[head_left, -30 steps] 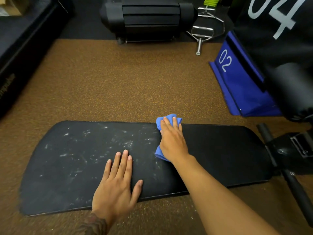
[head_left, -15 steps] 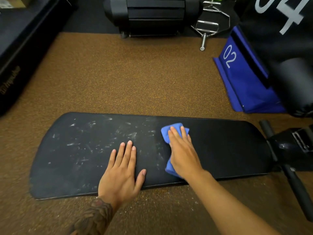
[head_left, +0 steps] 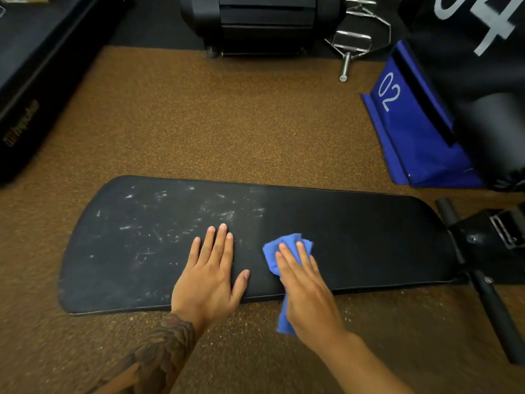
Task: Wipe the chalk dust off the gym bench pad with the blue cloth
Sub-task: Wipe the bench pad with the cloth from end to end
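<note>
We have our left hand (head_left: 208, 277) flat on the bench pad (head_left: 369, 237), our right hand (head_left: 309, 297) just right of it on the cloth (head_left: 287, 245) overhanging the pad's near edge; chalk dust (head_left: 227, 215) lies left, a block marked 02 (head_left: 412, 129) behind on the right

bench pad (head_left: 355, 237): matt black, chalk-smeared | cloth (head_left: 287, 245): soft blue fabric | floor (head_left: 227, 132): speckled rubber

Gym floor, speckled rubber flooring (head_left: 213, 123), black bench pad (head_left: 355, 237), cable-machine handle attachments (head_left: 352, 42), numbered blue sandbag (head_left: 409, 129), black weight stack housing (head_left: 261, 21)
</note>
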{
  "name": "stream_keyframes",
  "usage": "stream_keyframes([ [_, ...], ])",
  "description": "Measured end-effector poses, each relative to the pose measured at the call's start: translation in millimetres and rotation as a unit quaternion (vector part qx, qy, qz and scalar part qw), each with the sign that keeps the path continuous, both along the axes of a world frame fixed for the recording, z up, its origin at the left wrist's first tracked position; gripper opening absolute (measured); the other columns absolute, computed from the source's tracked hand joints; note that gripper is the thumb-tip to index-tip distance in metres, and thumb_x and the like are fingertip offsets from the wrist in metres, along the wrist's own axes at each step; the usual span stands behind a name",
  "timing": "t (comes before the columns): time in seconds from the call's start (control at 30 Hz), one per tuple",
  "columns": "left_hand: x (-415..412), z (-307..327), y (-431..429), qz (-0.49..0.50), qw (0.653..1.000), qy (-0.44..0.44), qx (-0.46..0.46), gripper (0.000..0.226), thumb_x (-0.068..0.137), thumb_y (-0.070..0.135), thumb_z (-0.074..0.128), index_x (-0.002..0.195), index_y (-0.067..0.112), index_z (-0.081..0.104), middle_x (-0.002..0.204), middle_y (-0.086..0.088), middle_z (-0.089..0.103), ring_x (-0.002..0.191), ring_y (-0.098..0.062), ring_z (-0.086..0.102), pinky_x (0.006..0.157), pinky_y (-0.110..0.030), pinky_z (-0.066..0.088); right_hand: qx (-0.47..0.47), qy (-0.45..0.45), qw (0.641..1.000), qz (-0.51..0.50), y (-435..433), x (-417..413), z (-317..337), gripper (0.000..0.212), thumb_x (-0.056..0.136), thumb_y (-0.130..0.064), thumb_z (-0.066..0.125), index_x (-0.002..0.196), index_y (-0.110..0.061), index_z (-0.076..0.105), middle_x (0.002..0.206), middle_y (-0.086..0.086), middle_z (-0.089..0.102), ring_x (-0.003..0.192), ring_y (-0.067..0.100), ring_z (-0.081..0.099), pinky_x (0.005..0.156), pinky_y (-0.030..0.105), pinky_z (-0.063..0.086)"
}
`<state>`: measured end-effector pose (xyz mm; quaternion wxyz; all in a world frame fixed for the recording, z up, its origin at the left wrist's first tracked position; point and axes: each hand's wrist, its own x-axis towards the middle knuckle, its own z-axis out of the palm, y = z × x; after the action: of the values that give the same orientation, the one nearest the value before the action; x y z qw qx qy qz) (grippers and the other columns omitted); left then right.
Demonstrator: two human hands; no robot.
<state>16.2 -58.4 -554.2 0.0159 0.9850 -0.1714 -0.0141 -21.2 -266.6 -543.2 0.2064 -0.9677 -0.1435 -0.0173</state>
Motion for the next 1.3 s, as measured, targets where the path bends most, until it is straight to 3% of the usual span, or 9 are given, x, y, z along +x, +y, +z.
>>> stream_keyframes([
  [0.2, -1, 0, 0, 0.004, 1.000, -0.001, -0.003, 0.077, 0.098, 0.055, 0.025, 0.151, -0.001, 0.031, 0.161, -0.018, 0.022, 0.151, -0.033, 0.015, 0.119, -0.052, 0.015, 0.012, 0.022, 0.997, -0.076, -11, 41, 2, 0.060, 0.083, 0.010, 0.042, 0.141, -0.002, 0.035, 0.151, 0.010, 0.031, 0.143, 0.033, 0.012, 0.114, 0.052, 0.021],
  [0.4, -1, -1, 0, 0.008, 1.000, -0.004, -0.002, 0.077, 0.098, 0.055, 0.022, 0.152, 0.000, 0.029, 0.162, -0.018, 0.021, 0.151, -0.033, 0.013, 0.119, -0.051, 0.014, -0.006, 0.028, 0.987, -0.157, 32, 82, 9, 0.057, 0.093, -0.002, 0.038, 0.147, -0.006, 0.021, 0.157, 0.007, 0.013, 0.145, 0.031, -0.005, 0.116, 0.046, 0.005],
  [0.57, 0, -2, -1, 0.008, 1.000, 0.000, -0.002, 0.077, 0.098, 0.055, 0.023, 0.151, 0.000, 0.030, 0.161, -0.018, 0.021, 0.151, -0.033, 0.016, 0.119, -0.051, 0.016, 0.008, -0.002, 0.997, -0.082, 50, 22, 7, 0.069, 0.079, 0.005, 0.058, 0.143, -0.001, 0.033, 0.153, 0.014, 0.027, 0.142, 0.037, 0.008, 0.113, 0.054, 0.020],
  [0.67, 0, -1, -1, 0.007, 1.000, -0.001, -0.002, 0.077, 0.098, 0.055, 0.023, 0.151, -0.001, 0.031, 0.161, -0.018, 0.022, 0.150, -0.032, 0.016, 0.119, -0.051, 0.016, -0.008, 0.009, 1.000, -0.025, 37, -17, 7, 0.087, 0.066, 0.008, 0.070, 0.143, -0.002, 0.031, 0.152, 0.013, 0.029, 0.141, 0.037, 0.014, 0.110, 0.052, 0.023],
  [0.77, 0, -1, -2, 0.007, 1.000, 0.001, -0.002, 0.077, 0.098, 0.055, 0.023, 0.151, 0.000, 0.030, 0.161, -0.017, 0.022, 0.150, -0.033, 0.016, 0.119, -0.052, 0.017, -0.039, 0.028, 0.999, -0.007, 18, -28, 11, 0.089, 0.064, 0.006, 0.073, 0.142, -0.004, 0.031, 0.151, 0.012, 0.032, 0.140, 0.036, 0.020, 0.108, 0.051, 0.028],
  [0.93, 0, 0, 0, 0.004, 1.000, 0.000, 0.000, 0.077, 0.098, 0.055, 0.026, 0.151, 0.000, 0.031, 0.161, -0.018, 0.022, 0.151, -0.033, 0.015, 0.119, -0.051, 0.015, -0.019, 0.028, 0.997, -0.073, 1, 24, 7, 0.067, 0.072, 0.015, 0.050, 0.137, 0.003, 0.040, 0.148, 0.017, 0.036, 0.138, 0.042, 0.023, 0.104, 0.059, 0.034],
  [1.1, 0, 1, 0, 0.002, 1.000, 0.003, 0.000, 0.076, 0.098, 0.055, 0.025, 0.151, 0.000, 0.031, 0.161, -0.019, 0.022, 0.150, -0.034, 0.015, 0.118, -0.052, 0.015, -0.016, 0.028, 0.989, -0.144, 30, 99, 12, 0.057, 0.091, 0.001, 0.039, 0.146, -0.004, 0.023, 0.157, 0.010, 0.016, 0.144, 0.034, 0.000, 0.117, 0.049, 0.011],
  [1.2, 0, 0, -1, 0.000, 1.000, 0.003, -0.005, 0.076, 0.098, 0.054, 0.026, 0.149, -0.002, 0.034, 0.160, -0.020, 0.024, 0.150, -0.035, 0.018, 0.117, -0.052, 0.017, -0.006, 0.037, 0.992, -0.124, 50, 99, 12, 0.058, 0.093, -0.003, 0.040, 0.147, -0.004, 0.019, 0.158, 0.010, 0.011, 0.145, 0.033, -0.005, 0.117, 0.049, 0.011],
  [1.3, -1, 0, 2, -0.003, 1.000, 0.006, -0.005, 0.076, 0.098, 0.054, 0.025, 0.149, -0.002, 0.033, 0.160, -0.020, 0.024, 0.150, -0.035, 0.018, 0.117, -0.053, 0.019, -0.011, 0.021, 0.998, -0.062, 47, 59, 9, 0.059, 0.087, -0.007, 0.036, 0.145, -0.002, 0.027, 0.155, 0.012, 0.022, 0.144, 0.035, 0.004, 0.115, 0.051, 0.020],
])
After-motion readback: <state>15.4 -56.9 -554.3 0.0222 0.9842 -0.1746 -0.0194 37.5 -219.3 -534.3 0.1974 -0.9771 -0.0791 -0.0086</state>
